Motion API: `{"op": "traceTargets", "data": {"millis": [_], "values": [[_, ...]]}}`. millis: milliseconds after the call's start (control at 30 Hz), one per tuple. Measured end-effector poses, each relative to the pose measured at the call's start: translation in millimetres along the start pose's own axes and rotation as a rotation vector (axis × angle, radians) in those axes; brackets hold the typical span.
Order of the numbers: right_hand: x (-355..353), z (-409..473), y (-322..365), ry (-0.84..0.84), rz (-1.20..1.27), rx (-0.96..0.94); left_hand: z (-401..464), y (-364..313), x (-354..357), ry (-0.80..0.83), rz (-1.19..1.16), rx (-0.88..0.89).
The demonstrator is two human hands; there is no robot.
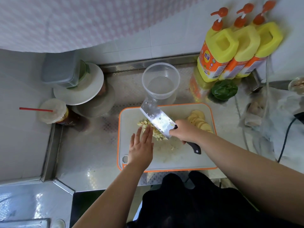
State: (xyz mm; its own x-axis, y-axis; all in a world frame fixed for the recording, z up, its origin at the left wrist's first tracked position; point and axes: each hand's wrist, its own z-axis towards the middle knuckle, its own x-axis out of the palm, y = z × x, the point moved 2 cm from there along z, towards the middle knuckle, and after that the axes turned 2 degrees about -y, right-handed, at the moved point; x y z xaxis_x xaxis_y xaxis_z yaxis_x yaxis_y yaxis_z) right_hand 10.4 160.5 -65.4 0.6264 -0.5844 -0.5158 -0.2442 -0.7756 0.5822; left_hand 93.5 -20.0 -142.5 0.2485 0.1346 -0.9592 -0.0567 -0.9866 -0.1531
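Lying between flat-fingered left hand (141, 148) and right hand (184, 131) gripping cleaver (156, 117): chopped pile (157, 135).

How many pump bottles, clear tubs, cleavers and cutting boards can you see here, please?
Yellow plastic pump bottles with orange tops: 3
Clear round plastic tub: 1
Steel cleaver with black handle: 1
White cutting board with orange rim: 1
Total: 6
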Motion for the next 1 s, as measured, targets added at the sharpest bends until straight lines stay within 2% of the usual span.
{"op": "traceTargets", "data": {"millis": [67, 100, 167, 267, 433, 467, 533, 600, 633, 733, 833, 933, 1000], "values": [[-4, -2, -1, -0.015, 0.03, 0.025, 1, 0, -5, -0.052, -0.064, -0.016], [-5, -3, -1, -0.017, 0.033, 0.03, 2, -2, -8, -0.143, -0.08, 0.008], [-6, -7, 2, -0.02, 0.039, 0.021, 5, -9, -8, -0.265, -0.025, 0.139], [-6, -9, 5, -0.045, 0.07, 0.026, 5, -14, -1, -0.244, 0.047, 0.309], [-13, -14, 5, -0.08, 0.167, 0.031, 6, 0, 9, -0.103, 0.145, 0.211], [-14, -15, 5, -0.085, 0.14, 0.022, 8, 1, 7, -0.109, 0.119, 0.188], [-13, -17, 4, -0.09, 0.058, -0.003, 13, 4, 0, -0.256, -0.035, 0.179], [-10, -19, 3, -0.101, -0.022, -0.021, 20, 11, -13, -0.444, -0.265, 0.104], [-8, -21, 2, -0.108, -0.048, -0.032, 23, 17, -20, -0.486, -0.415, 0.021], [-2, -26, 5, -0.117, -0.118, -0.077, 30, 32, -52, -0.489, -0.772, -0.331], [3, -29, 5, -0.115, -0.226, -0.108, 34, 48, -70, -0.479, -0.908, -0.599], [8, -30, 5, -0.141, -0.412, -0.157, 36, 62, -81, -0.511, -0.904, -0.658], [9, -30, 5, -0.186, -0.578, -0.212, 37, 57, -86, -0.469, -0.874, -0.557]]}}
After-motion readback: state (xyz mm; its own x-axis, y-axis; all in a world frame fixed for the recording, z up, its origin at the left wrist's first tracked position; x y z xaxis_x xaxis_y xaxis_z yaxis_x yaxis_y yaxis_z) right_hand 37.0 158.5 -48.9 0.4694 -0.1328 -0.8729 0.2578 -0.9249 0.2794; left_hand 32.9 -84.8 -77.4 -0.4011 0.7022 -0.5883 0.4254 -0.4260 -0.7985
